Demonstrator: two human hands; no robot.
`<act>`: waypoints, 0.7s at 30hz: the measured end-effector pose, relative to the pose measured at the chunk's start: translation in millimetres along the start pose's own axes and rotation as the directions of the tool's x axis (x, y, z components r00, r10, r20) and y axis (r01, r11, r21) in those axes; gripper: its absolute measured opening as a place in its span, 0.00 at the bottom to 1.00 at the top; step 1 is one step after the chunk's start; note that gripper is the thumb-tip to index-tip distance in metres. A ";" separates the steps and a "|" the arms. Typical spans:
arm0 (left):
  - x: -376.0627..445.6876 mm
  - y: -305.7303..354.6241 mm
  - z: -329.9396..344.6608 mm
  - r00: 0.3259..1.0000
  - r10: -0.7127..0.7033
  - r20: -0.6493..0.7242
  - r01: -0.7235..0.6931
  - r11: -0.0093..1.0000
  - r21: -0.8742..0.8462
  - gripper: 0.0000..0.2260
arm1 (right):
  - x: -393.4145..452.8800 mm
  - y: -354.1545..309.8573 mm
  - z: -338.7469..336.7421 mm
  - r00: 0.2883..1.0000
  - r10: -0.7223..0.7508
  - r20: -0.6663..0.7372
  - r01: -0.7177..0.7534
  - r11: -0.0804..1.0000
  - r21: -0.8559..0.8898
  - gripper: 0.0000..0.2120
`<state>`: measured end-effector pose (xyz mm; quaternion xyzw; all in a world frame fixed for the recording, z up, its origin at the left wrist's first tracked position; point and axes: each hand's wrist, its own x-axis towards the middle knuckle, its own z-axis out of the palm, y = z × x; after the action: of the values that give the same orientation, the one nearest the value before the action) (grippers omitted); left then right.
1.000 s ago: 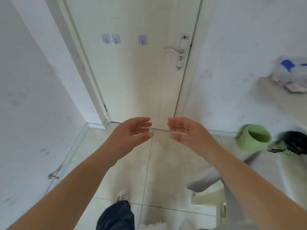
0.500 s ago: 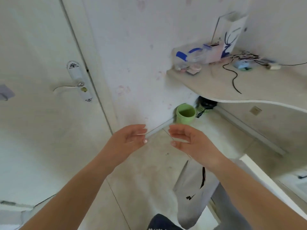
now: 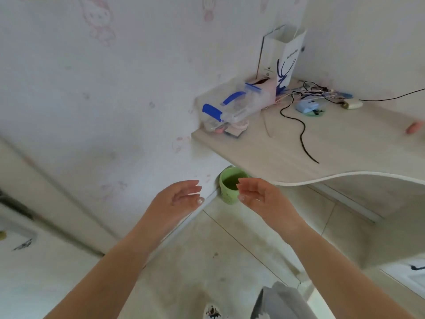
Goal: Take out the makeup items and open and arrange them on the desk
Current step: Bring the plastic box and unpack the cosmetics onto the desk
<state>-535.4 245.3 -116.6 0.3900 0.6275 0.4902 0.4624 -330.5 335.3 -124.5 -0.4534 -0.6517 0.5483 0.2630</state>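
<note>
A clear plastic box with blue handle and clasps (image 3: 232, 105) sits at the desk's (image 3: 345, 146) left end against the wall, with small pinkish items lying at its front. My left hand (image 3: 177, 201) and my right hand (image 3: 259, 196) are held out in front of me over the floor, well below and short of the desk. Both hands hold nothing, with fingers loosely bent and palms facing each other.
A white paper bag with a blue deer print (image 3: 284, 58) stands in the desk corner. Tangled cables (image 3: 303, 111), a small blue device (image 3: 307, 105) and a pink object (image 3: 414, 127) lie on the desk. A green bin (image 3: 230, 187) stands on the floor beneath.
The view has swung right from the door to the desk, which is now closer. Both hands stay held out, empty and a little farther apart.
</note>
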 end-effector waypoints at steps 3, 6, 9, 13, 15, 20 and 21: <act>52.3 13.3 5.9 0.999 -0.013 -0.037 0.010 0.998 -0.070 0.18 | 53.0 -6.5 -18.0 0.998 0.005 -0.063 -0.005 1.000 0.000 0.12; 107.3 19.3 10.2 0.999 -0.028 -0.038 0.025 0.997 -0.077 0.19 | 104.0 -11.1 -34.5 0.996 -0.001 -0.089 -0.001 1.000 -0.029 0.14; 165.4 25.1 12.4 0.998 -0.046 -0.033 0.043 0.997 -0.070 0.21 | 153.0 -12.1 -49.7 0.993 -0.005 -0.121 -0.001 0.999 -0.053 0.15; 238.3 31.1 19.9 0.997 -0.064 -0.037 0.059 0.991 -0.118 0.26 | 214.7 -11.0 -69.9 0.987 -0.014 -0.159 0.000 0.996 -0.086 0.15; 264.1 33.8 21.7 0.996 -0.081 -0.039 0.076 0.991 -0.110 0.31 | 238.3 -15.0 -82.1 0.984 -0.028 -0.176 0.010 0.995 -0.104 0.15; 326.5 43.3 31.7 0.977 -0.193 -0.091 0.173 0.966 -0.193 0.49 | 307.1 -25.9 -125.3 0.983 -0.027 -0.181 0.003 0.991 -0.132 0.16; 336.8 42.3 35.9 0.972 -0.206 -0.110 0.183 0.964 -0.193 0.47 | 320.5 -24.4 -134.1 0.985 -0.028 -0.168 0.004 0.989 -0.145 0.16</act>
<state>-589.7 581.0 -145.3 0.2499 0.6441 0.5219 0.5003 -369.7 681.2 -115.7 -0.5110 -0.6684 0.4569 0.2886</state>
